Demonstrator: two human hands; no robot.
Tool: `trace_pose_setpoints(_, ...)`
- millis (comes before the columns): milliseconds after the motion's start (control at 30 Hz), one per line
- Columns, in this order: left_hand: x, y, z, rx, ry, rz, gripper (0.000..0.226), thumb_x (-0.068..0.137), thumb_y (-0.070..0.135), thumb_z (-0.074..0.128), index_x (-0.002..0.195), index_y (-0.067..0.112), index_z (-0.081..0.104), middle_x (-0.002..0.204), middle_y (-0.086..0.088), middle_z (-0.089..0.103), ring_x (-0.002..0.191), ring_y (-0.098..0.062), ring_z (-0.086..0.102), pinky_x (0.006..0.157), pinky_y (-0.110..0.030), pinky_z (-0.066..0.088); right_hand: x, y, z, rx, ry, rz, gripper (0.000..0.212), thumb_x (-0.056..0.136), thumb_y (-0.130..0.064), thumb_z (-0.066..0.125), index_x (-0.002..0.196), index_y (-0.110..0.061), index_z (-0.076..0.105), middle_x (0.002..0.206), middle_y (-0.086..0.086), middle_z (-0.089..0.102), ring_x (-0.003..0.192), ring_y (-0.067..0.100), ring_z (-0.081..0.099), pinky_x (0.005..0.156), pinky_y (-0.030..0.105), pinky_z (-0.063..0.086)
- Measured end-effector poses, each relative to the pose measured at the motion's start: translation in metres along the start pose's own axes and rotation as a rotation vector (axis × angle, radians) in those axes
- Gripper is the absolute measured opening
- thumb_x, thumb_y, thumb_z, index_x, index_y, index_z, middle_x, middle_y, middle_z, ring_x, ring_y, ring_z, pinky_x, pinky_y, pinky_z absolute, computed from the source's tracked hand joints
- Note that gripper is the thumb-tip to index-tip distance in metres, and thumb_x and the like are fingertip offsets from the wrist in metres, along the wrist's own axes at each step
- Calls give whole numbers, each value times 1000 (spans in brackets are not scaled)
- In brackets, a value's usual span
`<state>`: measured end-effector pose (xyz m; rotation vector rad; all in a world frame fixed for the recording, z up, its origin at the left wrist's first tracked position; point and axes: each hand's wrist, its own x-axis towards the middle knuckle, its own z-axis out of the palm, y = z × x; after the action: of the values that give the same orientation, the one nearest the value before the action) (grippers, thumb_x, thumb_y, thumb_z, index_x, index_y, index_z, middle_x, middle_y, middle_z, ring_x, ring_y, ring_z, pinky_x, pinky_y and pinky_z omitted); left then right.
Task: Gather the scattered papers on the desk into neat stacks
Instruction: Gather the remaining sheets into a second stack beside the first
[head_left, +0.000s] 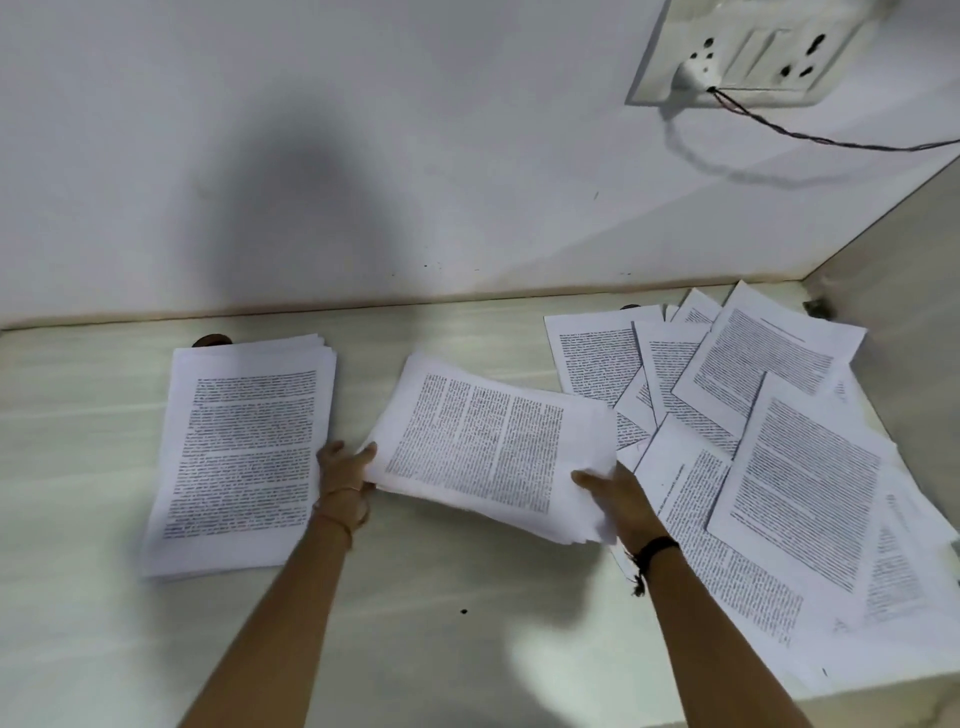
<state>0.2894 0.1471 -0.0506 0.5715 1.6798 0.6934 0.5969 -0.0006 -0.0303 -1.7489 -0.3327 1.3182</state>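
Fingers (365, 453) round ends of paper bundle (483, 457)

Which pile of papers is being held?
The middle bundle, gripped by the left hand and right hand; the left stack rests squared, the right sheets lie scattered.

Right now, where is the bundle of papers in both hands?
Head view: the bundle is over the middle of the desk, between the neat stack at left and scattered sheets at right.
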Motion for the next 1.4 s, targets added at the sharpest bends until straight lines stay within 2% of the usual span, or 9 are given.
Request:
trace_pose_setpoints(133, -6, 11, 5, 551, -189, 118, 43, 89, 20, 60, 122, -5, 50, 121, -15, 56, 110, -31, 54, 89, -29, 40, 3, 6, -4, -23, 15, 12, 49, 68, -35, 78, 110, -13, 67, 108, 6, 73, 104, 25, 68, 96, 44, 52)
trace_pose_setpoints(367, -22, 8, 16, 1006, -153, 186, 57, 94, 32, 46, 139, 3, 27, 138, -23, 46, 122, -39, 48, 99, -40, 40, -5, -8, 27, -43, -60, -62, 53, 81, -55, 68, 119, -19, 61, 114, -14, 67, 114, 9, 59, 107, 35, 36)
trace_pose_setpoints(533, -36, 4, 21, 921, -223, 156, 71, 94, 43, 42, 145, 3, 13, 143, -22, 40, 128, -37, 45, 101, -36, 38, 0, 1, 37, 25, 20, 62, 79, 62, -63, 78, 120, -12, 64, 112, 0, 70, 104, 22, 65, 97, 46, 50)
trace_pose_setpoints(767, -31, -3, 12, 682, -196, 67, 55, 96, 34, 42, 140, 3, 29, 131, -19, 49, 118, -38, 51, 93, -37, 43, 3, 5, 26, -86, 146, 18, 22, 91, -22, 59, 106, -6, 63, 87, 6, 65, 75, 22, 61, 50, 23, 49)
trace_pose_setpoints(867, -28, -11, 5, 249, -38, 39, 37, 93, 40, 47, 87, 7, 62, 90, -15, 64, 83, -29, 63, 73, -34, 50, 5, 9, 25, 114, 78, 48, 24, 94, -6, 53, 117, 0, 59, 102, 15, 67, 93, 32, 65, 78, 39, 56)
trace_pose_setpoints(933, -34, -21, 6, -83, 21, -45, 37, 93, 41, 49, 73, 11, 59, 65, -9, 65, 55, -20, 62, 51, -25, 50, 3, 11, 32, 179, 33, 74, 19, 93, -3, 53, 108, 4, 61, 96, 13, 67, 87, 30, 64, 64, 33, 56)
trace_pose_setpoints(1133, -56, -36, 39, 29, -242, -71, 53, 81, 23, 69, 126, 3, 51, 125, -13, 59, 113, -32, 58, 98, -47, 47, -5, 18, 54, 6, -446, 204, 43, 79, -2, 71, 120, -4, 59, 114, 13, 69, 96, 26, 69, 72, 33, 59)
trace_pose_setpoints(1300, -59, -41, 20, 271, -123, -69, 55, 88, -2, 54, 138, 4, 32, 135, -18, 49, 119, -36, 50, 101, -40, 43, 20, 1, 35, -60, -105, 7, 39, 70, -54, 75, 90, -22, 69, 98, 3, 69, 95, 24, 63, 81, 43, 52)
trace_pose_setpoints(1400, -65, -44, 22, 296, -110, -32, 54, 91, 0, 50, 138, 3, 25, 136, -17, 44, 122, -35, 47, 98, -40, 42, 30, -18, 41, -418, -141, -103, 31, 88, -49, 58, 87, -19, 64, 95, 0, 64, 90, 19, 56, 69, 28, 40)
